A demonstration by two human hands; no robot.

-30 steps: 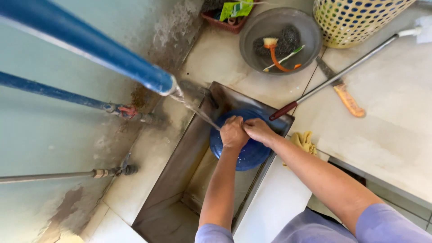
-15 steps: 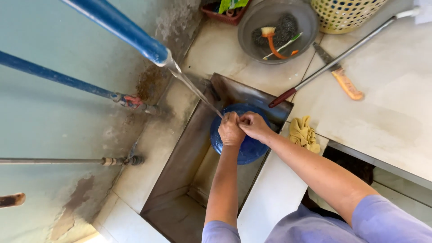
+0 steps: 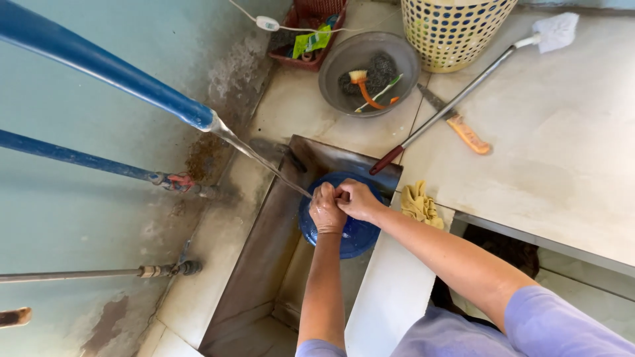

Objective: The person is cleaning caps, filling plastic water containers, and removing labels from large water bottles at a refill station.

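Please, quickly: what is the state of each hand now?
Left hand: closed, under the water stream, above the blue bowl.
Right hand: closed against the left; contents cannot be told.

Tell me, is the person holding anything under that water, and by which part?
Cannot be told: the left hand and right hand are pressed together in the stream over a blue bowl, hiding anything between them.
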